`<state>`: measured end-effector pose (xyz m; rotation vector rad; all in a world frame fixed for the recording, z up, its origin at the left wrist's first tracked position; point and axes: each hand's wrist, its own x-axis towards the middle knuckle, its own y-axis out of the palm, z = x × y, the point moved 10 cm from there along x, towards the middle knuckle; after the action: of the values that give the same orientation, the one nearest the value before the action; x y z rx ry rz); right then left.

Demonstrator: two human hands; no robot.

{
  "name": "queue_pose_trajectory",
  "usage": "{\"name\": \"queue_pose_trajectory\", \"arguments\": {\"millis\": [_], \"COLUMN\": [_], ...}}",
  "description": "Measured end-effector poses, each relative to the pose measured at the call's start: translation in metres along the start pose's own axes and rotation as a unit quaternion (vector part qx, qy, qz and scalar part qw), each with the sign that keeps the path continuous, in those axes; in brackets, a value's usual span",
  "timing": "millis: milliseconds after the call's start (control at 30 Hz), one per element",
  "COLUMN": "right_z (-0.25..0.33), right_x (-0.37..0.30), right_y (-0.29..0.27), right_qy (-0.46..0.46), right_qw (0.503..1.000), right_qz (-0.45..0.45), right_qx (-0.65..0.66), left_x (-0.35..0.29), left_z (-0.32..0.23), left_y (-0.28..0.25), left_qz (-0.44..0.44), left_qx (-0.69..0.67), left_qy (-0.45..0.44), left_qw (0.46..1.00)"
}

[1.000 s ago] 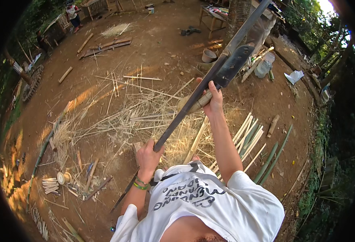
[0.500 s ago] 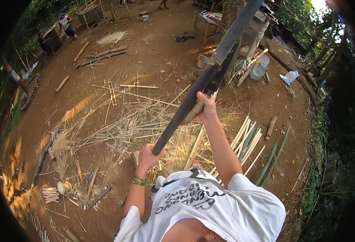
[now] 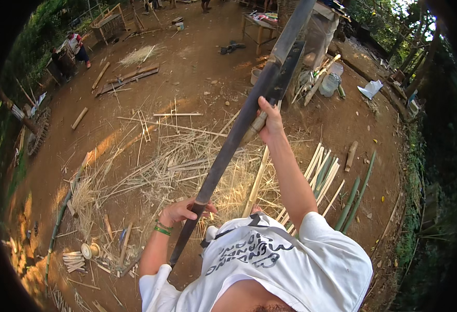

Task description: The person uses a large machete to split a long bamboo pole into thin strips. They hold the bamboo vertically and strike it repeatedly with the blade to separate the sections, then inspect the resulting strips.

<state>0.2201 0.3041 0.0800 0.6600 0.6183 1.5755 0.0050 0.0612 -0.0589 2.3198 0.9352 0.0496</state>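
Note:
A long dark bamboo pole (image 3: 223,156) with pale node rings runs slantwise from near my left side to the top right. My left hand (image 3: 179,212) curls around its lower part just by a node, thumb on top. In my right hand (image 3: 271,122) is a machete (image 3: 289,65), gripped by its light, ringed handle (image 3: 254,127). The dark blade points away from me, lying close along the pole's right side; I cannot tell whether they touch. The pole's far end goes out of view at the top.
Bamboo shavings and strips (image 3: 187,156) litter the dirt ground. Pale split sticks (image 3: 324,171) and green bamboo lengths (image 3: 355,200) lie at right. A spool (image 3: 89,250) sits at lower left. Farther off are a table (image 3: 259,23), a water jug (image 3: 330,83) and a person (image 3: 76,47).
The pole has slid back toward me through my left hand, its near end now well past that hand. My right hand with the machete has moved slightly up.

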Motion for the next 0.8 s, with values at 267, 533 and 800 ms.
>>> {"name": "queue_pose_trajectory", "arguments": {"millis": [267, 533, 800], "right_z": [0.049, -0.021, -0.038], "right_x": [-0.012, -0.115, -0.151], "right_y": [-0.066, -0.058, 0.001], "right_qy": [-0.11, -0.066, -0.254], "right_qw": [0.919, 0.701, 0.635], "right_qz": [-0.12, 0.024, 0.126], "right_qx": [-0.358, -0.71, -0.718], "left_x": [0.012, 0.049, 0.076], "left_z": [-0.028, -0.077, -0.1], "left_y": [-0.009, 0.006, 0.01], "left_qz": [-0.243, -0.4, -0.42], "left_qx": [0.106, 0.315, 0.435], "left_qy": [0.026, 0.016, 0.166], "left_qw": [0.964, 0.86, 0.779]}}
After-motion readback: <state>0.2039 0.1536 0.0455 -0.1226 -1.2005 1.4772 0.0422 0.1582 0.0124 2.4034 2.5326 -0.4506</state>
